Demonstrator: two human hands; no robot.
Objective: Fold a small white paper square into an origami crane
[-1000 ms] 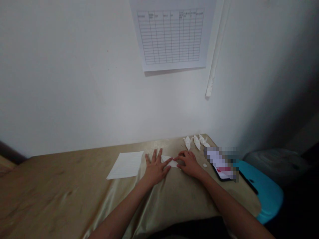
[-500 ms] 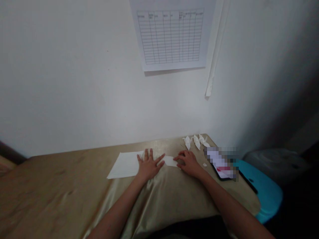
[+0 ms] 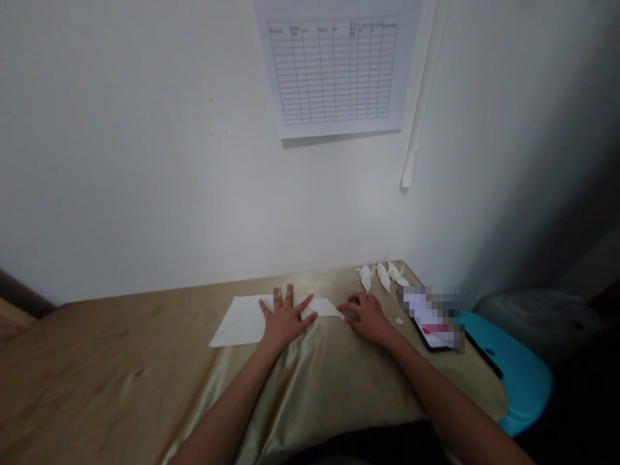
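A small piece of white folded paper (image 3: 323,307) lies on the cloth-covered table between my hands. My left hand (image 3: 285,318) rests flat with its fingers spread. Its thumb side reaches the left end of the folded paper, and its other side covers the right edge of a white lined sheet (image 3: 237,321). At the folded paper's right end, the thumb and fingertips of my right hand (image 3: 367,316) are bent in and grip its edge. Whether the folded paper joins the sheet under my left hand is hidden.
Several folded paper birds (image 3: 384,276) stand at the back right. A phone (image 3: 431,326) with a blurred screen lies near the right edge, a white paper scrap (image 3: 399,321) beside it. A blue stool (image 3: 526,378) is beyond the table. A printed chart (image 3: 334,74) hangs on the wall.
My left hand has slid slightly left and away from me with its fingers spread wider, and more of the folded paper shows. My right hand has barely moved.
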